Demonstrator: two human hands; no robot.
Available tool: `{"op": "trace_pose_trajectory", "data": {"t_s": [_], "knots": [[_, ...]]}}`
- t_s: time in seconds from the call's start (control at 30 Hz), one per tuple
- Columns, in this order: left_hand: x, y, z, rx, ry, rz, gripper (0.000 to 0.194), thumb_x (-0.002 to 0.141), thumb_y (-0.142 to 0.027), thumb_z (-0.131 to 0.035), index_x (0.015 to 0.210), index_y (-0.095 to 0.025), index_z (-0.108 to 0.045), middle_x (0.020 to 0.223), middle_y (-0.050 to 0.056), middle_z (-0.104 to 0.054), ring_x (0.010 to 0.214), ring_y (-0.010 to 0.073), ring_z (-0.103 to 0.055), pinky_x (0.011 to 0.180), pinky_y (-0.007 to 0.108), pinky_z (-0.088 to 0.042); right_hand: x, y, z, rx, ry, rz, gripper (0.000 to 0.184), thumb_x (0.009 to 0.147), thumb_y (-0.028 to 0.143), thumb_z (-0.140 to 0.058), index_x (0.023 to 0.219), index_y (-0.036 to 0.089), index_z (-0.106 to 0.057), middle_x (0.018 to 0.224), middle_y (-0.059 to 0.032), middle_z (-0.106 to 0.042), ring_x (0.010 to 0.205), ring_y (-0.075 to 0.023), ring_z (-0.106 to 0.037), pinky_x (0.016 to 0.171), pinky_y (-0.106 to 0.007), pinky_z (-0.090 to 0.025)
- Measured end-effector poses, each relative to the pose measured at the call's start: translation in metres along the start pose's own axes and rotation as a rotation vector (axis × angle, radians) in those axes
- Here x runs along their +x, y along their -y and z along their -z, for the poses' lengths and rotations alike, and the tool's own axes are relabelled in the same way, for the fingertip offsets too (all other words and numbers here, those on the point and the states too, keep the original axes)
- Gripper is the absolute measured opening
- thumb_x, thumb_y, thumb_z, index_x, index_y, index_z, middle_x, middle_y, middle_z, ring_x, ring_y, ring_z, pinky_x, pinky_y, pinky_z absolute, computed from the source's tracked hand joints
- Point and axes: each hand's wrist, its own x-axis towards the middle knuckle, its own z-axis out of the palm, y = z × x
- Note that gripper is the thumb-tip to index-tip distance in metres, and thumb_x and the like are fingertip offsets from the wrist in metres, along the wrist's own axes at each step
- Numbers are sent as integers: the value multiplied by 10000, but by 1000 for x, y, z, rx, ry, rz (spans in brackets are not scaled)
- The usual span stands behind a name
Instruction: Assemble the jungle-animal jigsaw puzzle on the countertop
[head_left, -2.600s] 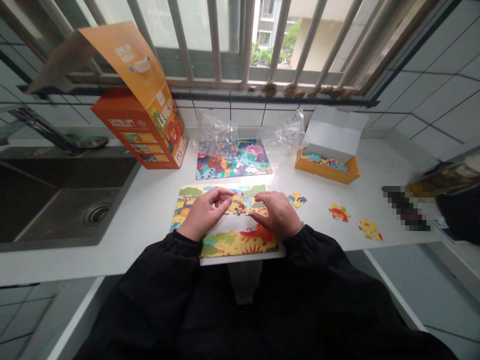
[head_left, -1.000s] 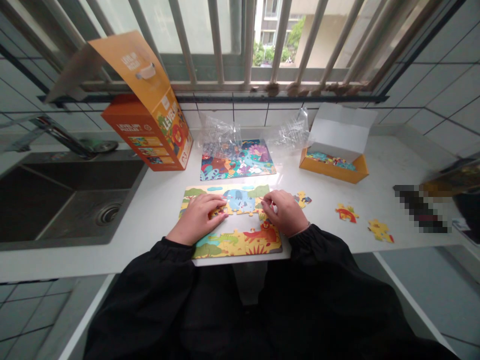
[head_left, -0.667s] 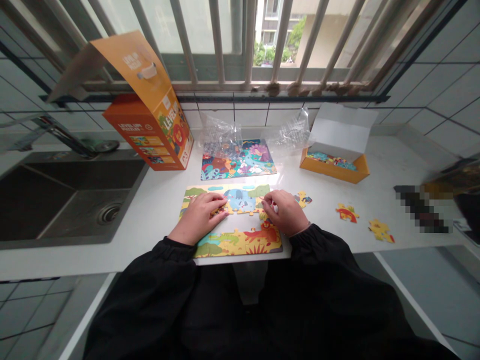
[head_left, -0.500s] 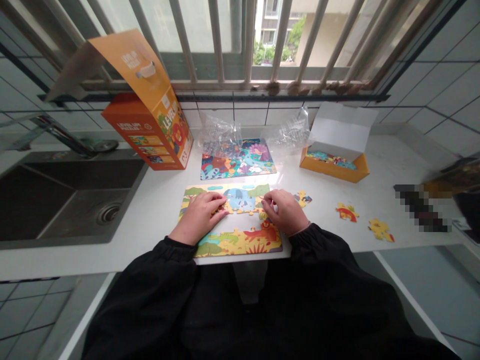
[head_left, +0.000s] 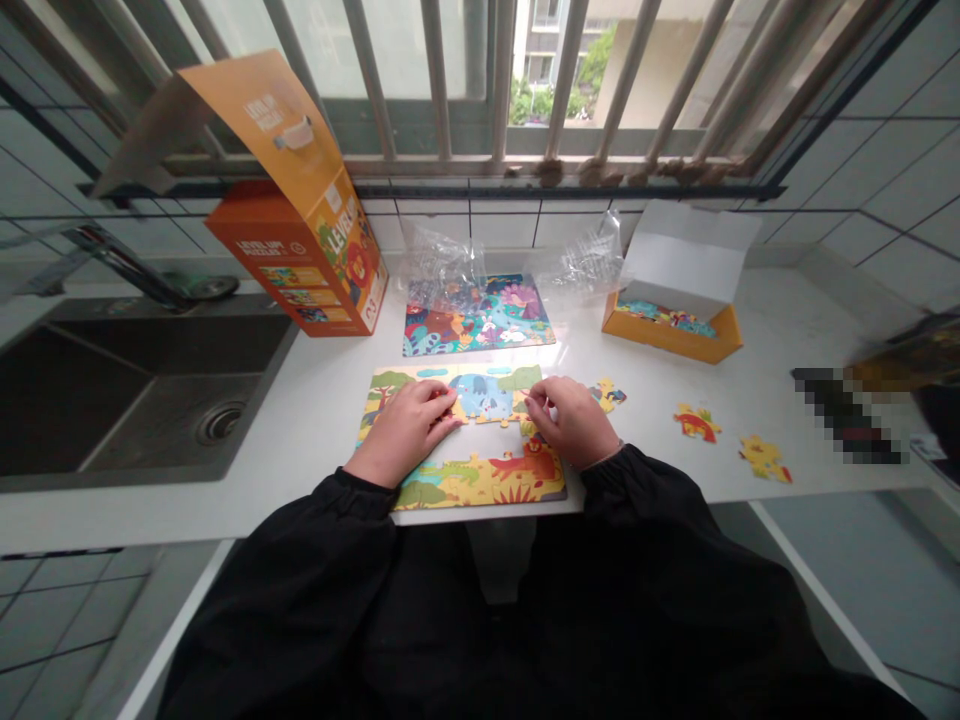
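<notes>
A partly assembled animal jigsaw puzzle (head_left: 480, 480) lies near the counter's front edge, with a blue elephant in its upper part and a white gap across its middle. My left hand (head_left: 409, 425) rests on its left side, fingers stretched toward the elephant and thumb apart. At the right side, my right hand (head_left: 574, 420) is curled, thumb and fingertips together over the puzzle's edge; whatever they pinch is hidden. A loose puzzle piece (head_left: 609, 393) lies just beyond that hand. Farther right are a red-and-yellow piece (head_left: 697, 424) and a yellow piece (head_left: 765, 457).
Behind lies a finished dark-blue puzzle (head_left: 480, 335), partly under crumpled clear plastic bags (head_left: 446, 265). A tall orange puzzle box (head_left: 300, 270) stands left, beside the sink (head_left: 150, 430). An open small box (head_left: 667, 335) with pieces sits back right. A blurred dark object (head_left: 847, 415) is far right.
Both hands stay almost in the same place on the puzzle. The view has shifted very slightly; no piece has visibly moved.
</notes>
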Motion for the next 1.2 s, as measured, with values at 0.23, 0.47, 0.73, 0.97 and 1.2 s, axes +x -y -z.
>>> {"op": "trace_pose_trajectory", "data": {"t_s": [0.23,0.47,0.73,0.97,1.2], "knots": [[0,-9,6,-4,-11,83,319,1089,-405,-588,1309,-259,-766,1370,119,-697,1251,315,-646,1130,513,-498,-1,1,1,-5,-5,4,160,1064,297,-572,918,238,-597,875,-56,-687,815,-231,-585,780,-385,-418],[1,-14,12,-37,-116,120,347,1056,-223,-535,1316,-271,-760,1331,101,-722,1278,304,-633,1130,506,-482,0,2,3,-8,-34,-8,169,1075,305,-567,920,247,-602,874,-54,-690,837,-239,-591,799,-392,-428],[0,-10,4,-79,-52,131,332,995,-166,-573,1257,-254,-757,1340,94,-729,1277,301,-649,1139,515,-496,-4,-1,9,-132,-154,-65,154,1075,316,-564,947,246,-613,911,-69,-698,909,-268,-608,862,-415,-442],[0,-7,18,-217,-228,236,292,970,-138,-504,1133,-215,-734,1170,77,-746,1169,266,-681,1086,437,-538,-35,-12,15,-493,-320,-476,285,984,341,-673,1230,201,-637,1162,-186,-725,1078,-369,-625,868,-450,-423],[-1,-6,20,-247,-234,322,214,940,-175,-538,1026,-218,-729,1082,64,-749,1056,253,-699,1039,418,-561,-51,-20,22,-459,-217,-508,287,991,354,-671,1232,205,-623,1041,-157,-747,976,-351,-640,830,-436,-429]]}}
